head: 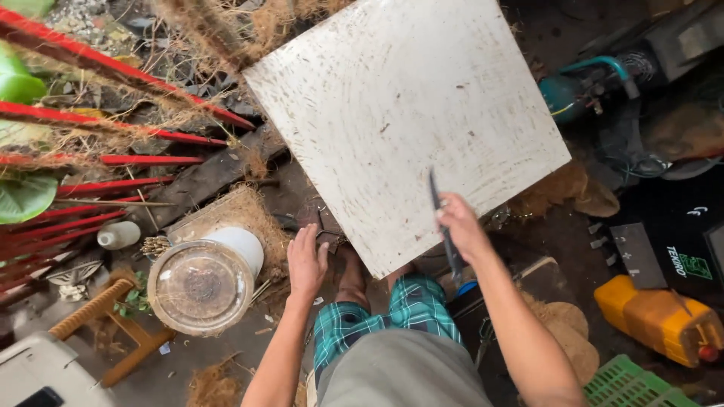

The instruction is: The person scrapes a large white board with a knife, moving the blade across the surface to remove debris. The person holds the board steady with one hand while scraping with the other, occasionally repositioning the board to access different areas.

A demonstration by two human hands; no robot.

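Hands [305, 264]: two; knife [445, 230]: one

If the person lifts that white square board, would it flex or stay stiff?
The white board probably stays stiff: its edges run straight and it lies flat. Likely awkward one-handed, since it looks broad beside the right hand. Its scuffed, gritty face seems unlikely to slip.

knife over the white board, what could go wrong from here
The right hand holds the knife point-out above the white board, with the bare foot just below the board's corner; a slip could cut it. The left hand rests by that corner, within the blade's likely path.
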